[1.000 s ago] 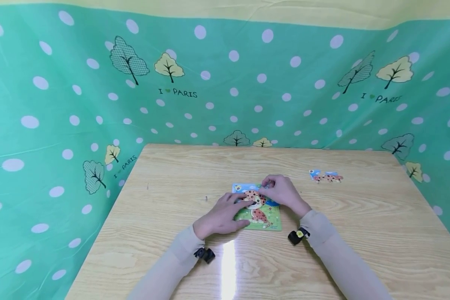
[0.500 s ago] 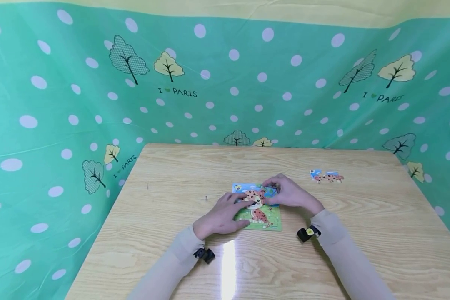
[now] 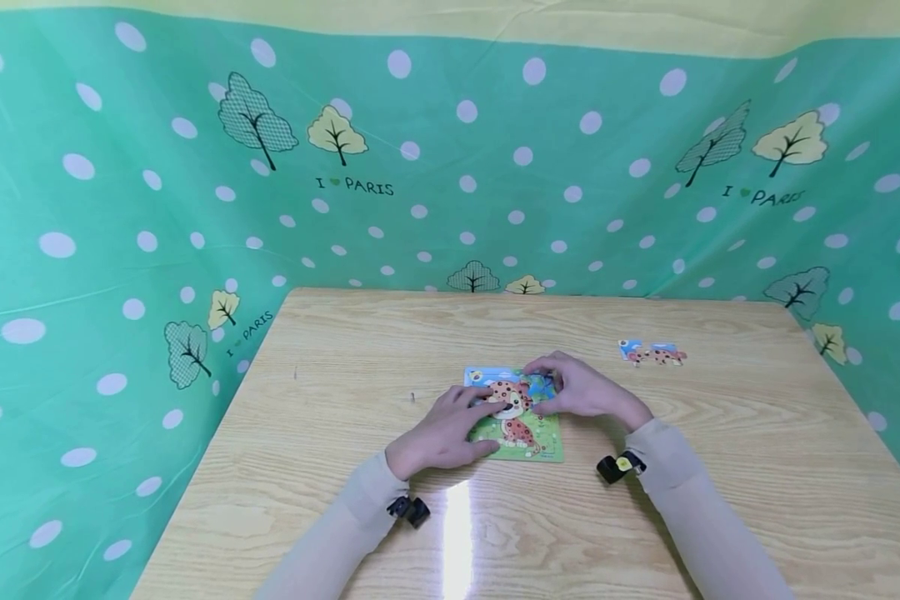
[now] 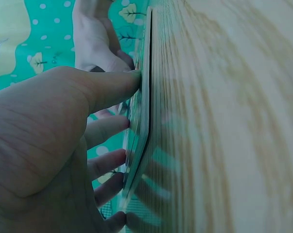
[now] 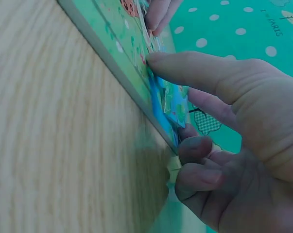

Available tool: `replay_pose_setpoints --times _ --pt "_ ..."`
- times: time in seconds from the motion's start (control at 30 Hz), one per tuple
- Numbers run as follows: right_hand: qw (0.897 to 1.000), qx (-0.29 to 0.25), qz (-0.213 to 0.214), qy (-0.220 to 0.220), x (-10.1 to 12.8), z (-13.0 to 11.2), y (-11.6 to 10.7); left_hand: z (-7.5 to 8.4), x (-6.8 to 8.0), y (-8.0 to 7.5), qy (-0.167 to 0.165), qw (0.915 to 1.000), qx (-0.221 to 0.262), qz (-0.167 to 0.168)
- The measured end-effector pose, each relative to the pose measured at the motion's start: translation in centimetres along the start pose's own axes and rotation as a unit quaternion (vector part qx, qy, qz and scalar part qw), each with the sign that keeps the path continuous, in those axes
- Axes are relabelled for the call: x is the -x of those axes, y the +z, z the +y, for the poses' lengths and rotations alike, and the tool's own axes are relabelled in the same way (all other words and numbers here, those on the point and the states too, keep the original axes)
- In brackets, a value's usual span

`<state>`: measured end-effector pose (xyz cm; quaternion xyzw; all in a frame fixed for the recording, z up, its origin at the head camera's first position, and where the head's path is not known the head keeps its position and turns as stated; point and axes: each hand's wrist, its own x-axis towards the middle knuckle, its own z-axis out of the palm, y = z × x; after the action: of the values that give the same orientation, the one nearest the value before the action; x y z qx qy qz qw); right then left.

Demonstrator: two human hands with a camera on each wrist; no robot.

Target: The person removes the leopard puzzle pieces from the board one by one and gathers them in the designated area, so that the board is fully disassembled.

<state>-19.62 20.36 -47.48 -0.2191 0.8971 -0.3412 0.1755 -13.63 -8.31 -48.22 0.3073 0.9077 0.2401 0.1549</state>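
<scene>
A puzzle board (image 3: 531,443) with a spotted orange animal on green and blue lies flat at the middle of the wooden table (image 3: 330,375). My left hand (image 3: 438,433) rests on the board's left side with straight fingers, thumb at its near edge (image 4: 145,97). My right hand (image 3: 581,390) is at the board's upper right corner and pinches a blue puzzle piece (image 3: 542,385). In the right wrist view the thumb (image 5: 195,68) presses that blue piece (image 5: 165,102) against the board (image 5: 112,43), with the other fingers curled at the board's edge.
Two loose puzzle pieces (image 3: 654,353) lie joined on the table to the back right. A green dotted curtain (image 3: 450,167) walls in the table on three sides. A bright glare streak (image 3: 457,533) sits near the front edge.
My right hand has slid a little to the right along the board's top edge, and its wrist has swung outward. The left hand and the board have stayed put.
</scene>
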Motion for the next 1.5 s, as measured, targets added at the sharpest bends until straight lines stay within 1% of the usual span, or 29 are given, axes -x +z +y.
replay_pose_setpoints --times 0.3,0.43,0.57,0.8,0.93,1.2,1.5 --pt "1.000 0.003 0.028 0.010 0.1 0.1 0.3 0.0 0.1 -0.1 -0.002 1.0000 0.000 -0.001" --pt "0.999 0.009 0.040 0.004 0.3 0.2 0.2 0.0 0.1 -0.1 -0.001 1.0000 0.001 -0.001" --pt "0.999 -0.002 0.040 -0.001 0.5 0.4 -0.2 -0.1 0.0 0.1 0.004 1.0000 0.000 0.002" --pt "0.998 -0.034 0.042 0.016 0.9 0.8 -0.7 -0.1 0.0 0.0 0.007 1.0000 0.000 0.003" --pt "0.998 -0.040 0.050 0.023 1.2 1.1 -1.0 -0.1 -0.1 0.0 0.006 1.0000 0.001 0.003" --pt "0.997 -0.031 0.063 0.024 1.8 1.8 -1.6 -0.1 0.0 0.1 0.006 1.0000 -0.001 0.003" --pt "0.996 -0.023 0.075 0.031 2.9 3.3 -2.1 -0.1 0.2 0.0 0.000 1.0000 -0.001 0.001"
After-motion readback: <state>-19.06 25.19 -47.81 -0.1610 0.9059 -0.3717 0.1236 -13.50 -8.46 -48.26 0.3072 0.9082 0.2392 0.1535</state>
